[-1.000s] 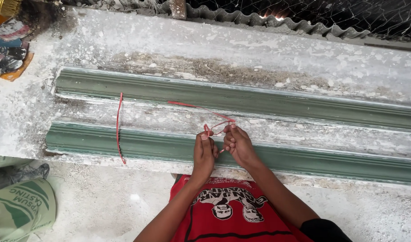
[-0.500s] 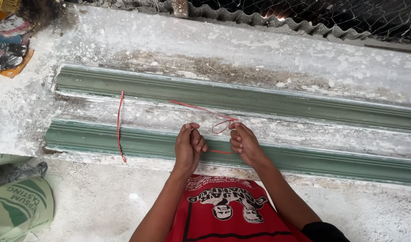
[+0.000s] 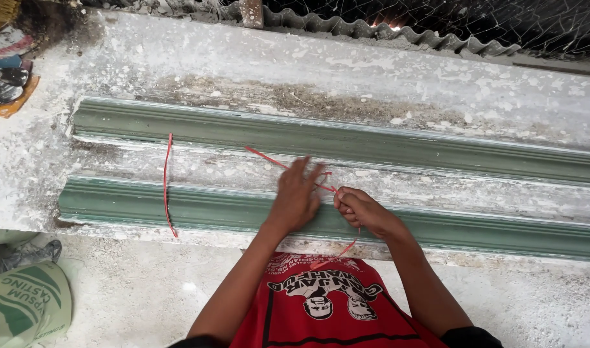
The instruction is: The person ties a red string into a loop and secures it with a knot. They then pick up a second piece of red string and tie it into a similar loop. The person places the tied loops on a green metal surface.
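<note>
A long green moulding form (image 3: pixel 198 207) lies across a white, plaster-dusted bench (image 3: pixel 385 71), with a pale strip between its two green rails. My left hand (image 3: pixel 297 196) rests flat on the near rail with fingers spread, touching a red string (image 3: pixel 272 161) that runs up-left across the pale strip. My right hand (image 3: pixel 359 209) is closed, pinching the same string, whose tail hangs over the bench's front edge toward my red shirt. A second red string (image 3: pixel 167 183) crosses the form farther left.
A green and white sack (image 3: pixel 24 306) sits on the floor at the lower left. Coloured rags (image 3: pixel 5 71) lie at the upper left corner. Corrugated sheet and netting (image 3: pixel 437 26) run along the back of the bench.
My left hand has opened and moved forward onto the form, fingers spread. My right hand stays pinched on the string, which now lies straighter across the pale strip.
</note>
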